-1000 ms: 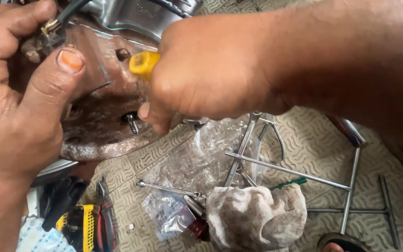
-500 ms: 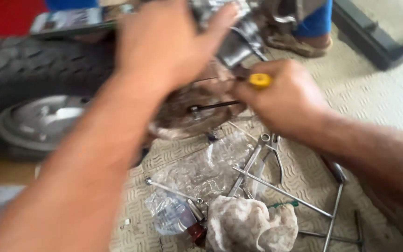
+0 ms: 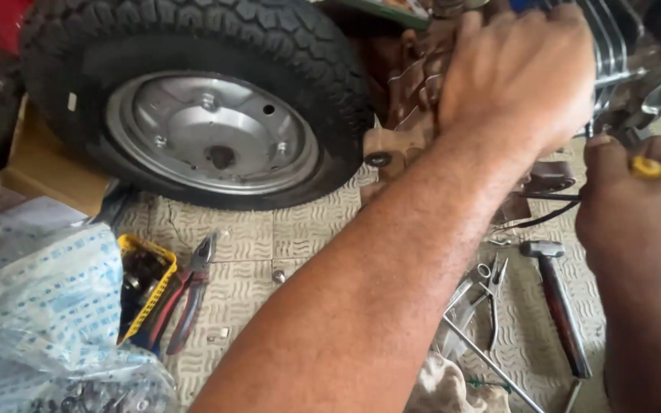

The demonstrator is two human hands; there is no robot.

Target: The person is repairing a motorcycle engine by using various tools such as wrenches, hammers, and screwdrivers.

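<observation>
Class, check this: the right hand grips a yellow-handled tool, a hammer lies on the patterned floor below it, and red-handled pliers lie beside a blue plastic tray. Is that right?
Not quite. In the head view the small plastic tray beside the red-handled pliers is yellow, not blue. The right hand does grip the yellow-handled tool, with the dark-handled hammer on the patterned floor below.

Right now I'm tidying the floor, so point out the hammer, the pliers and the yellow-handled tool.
hammer [image 3: 562, 306]: head view, on its dark handle.
pliers [image 3: 190, 294]: head view, on the red and black grips.
yellow-handled tool [image 3: 644, 167]: head view, on the yellow end showing from the right hand [image 3: 633, 210].

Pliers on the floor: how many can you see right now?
1: red-handled pliers on the patterned floor mat beside the yellow tray, below the tyre. More could be hidden under the left forearm.
</observation>
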